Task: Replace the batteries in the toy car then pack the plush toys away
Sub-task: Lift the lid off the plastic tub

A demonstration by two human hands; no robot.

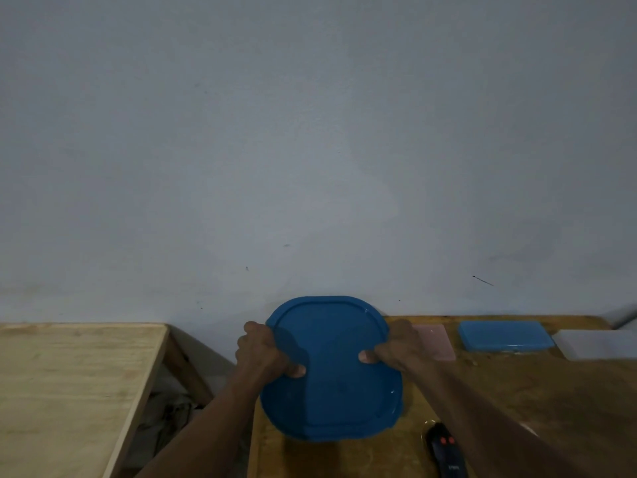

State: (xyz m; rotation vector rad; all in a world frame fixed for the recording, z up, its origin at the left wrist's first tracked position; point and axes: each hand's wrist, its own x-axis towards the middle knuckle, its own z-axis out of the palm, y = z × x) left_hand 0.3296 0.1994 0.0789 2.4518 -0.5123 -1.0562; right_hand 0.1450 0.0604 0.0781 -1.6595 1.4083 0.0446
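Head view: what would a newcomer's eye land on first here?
A big blue lid in the lower middle draws the eye first. The left hand and the right hand grip it at its edges over a wooden table. Above it, a bare grey wall fills most of the picture. To the right, a flat blue box lies on the table by the wall.
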